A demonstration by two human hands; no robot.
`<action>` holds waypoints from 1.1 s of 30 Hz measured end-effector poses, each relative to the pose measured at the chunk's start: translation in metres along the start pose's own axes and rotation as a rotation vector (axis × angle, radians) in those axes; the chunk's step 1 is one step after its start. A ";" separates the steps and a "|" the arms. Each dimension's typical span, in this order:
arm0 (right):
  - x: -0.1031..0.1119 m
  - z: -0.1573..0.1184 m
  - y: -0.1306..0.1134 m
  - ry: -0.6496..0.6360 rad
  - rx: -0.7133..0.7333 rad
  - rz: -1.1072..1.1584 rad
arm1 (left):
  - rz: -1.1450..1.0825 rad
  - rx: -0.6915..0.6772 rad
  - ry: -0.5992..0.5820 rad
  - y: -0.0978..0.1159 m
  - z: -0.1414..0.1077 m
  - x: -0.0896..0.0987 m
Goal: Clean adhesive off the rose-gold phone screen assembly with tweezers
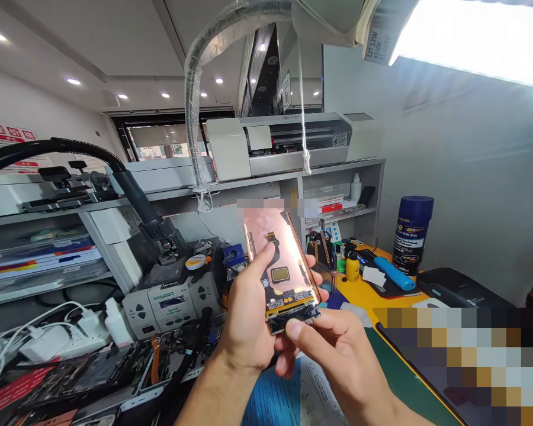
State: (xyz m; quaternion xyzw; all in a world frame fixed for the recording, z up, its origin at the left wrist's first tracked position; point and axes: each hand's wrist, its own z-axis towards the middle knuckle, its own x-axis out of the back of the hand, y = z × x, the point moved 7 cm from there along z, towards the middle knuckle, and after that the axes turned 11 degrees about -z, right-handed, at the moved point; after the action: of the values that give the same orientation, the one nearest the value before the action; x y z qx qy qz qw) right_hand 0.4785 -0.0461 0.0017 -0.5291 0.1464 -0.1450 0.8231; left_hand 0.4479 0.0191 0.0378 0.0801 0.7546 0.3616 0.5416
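A phone screen [295,260], its copper-coloured back facing me, is tilted upright in front of me. My left hand [249,302] grips it from the left, thumb on the back near a dark flex cable [275,251] and fingertips showing at the right edge. At the lower end, my right hand [337,349] pinches a black strip [293,319] between thumb and fingers. The strip lies along the screen's bottom edge, below a row of small gold contacts. Whether it is still attached there I cannot tell.
On the right stand a blue spray can [412,236], a blue-handled tool [395,273] and a small yellow bottle [352,266]. A grey control station [173,302] sits left, with phone parts [93,373] before it. A lamp [462,41] hangs overhead. Blue paper [273,396] lies below.
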 end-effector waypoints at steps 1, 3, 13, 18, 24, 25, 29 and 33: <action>0.000 0.000 -0.001 0.003 0.001 -0.009 | -0.005 0.004 0.006 0.000 0.000 0.000; 0.000 0.000 -0.002 0.008 0.002 -0.029 | -0.016 0.010 0.013 0.000 0.000 0.000; -0.002 0.001 -0.003 -0.007 0.001 -0.010 | 0.157 -0.263 -0.008 0.014 -0.009 -0.003; 0.000 0.003 -0.006 0.011 0.024 -0.057 | 0.177 -0.306 -0.049 0.017 -0.012 -0.005; -0.002 0.003 -0.008 0.004 0.036 -0.053 | 0.135 -0.288 -0.042 0.017 -0.013 -0.006; -0.003 0.003 -0.007 0.003 0.035 -0.049 | 0.131 -0.288 -0.039 0.017 -0.013 -0.006; -0.005 0.002 -0.004 -0.012 0.001 -0.036 | 0.146 -0.307 -0.023 0.020 -0.013 -0.005; -0.004 0.001 -0.003 -0.016 -0.003 -0.024 | 0.196 -0.364 -0.031 0.026 -0.015 -0.004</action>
State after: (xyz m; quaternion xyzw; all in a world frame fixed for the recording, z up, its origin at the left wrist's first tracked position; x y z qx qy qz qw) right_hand 0.4756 -0.0448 0.0054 -0.5334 0.1338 -0.1502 0.8216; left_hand 0.4294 0.0285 0.0597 0.0595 0.6568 0.5417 0.5211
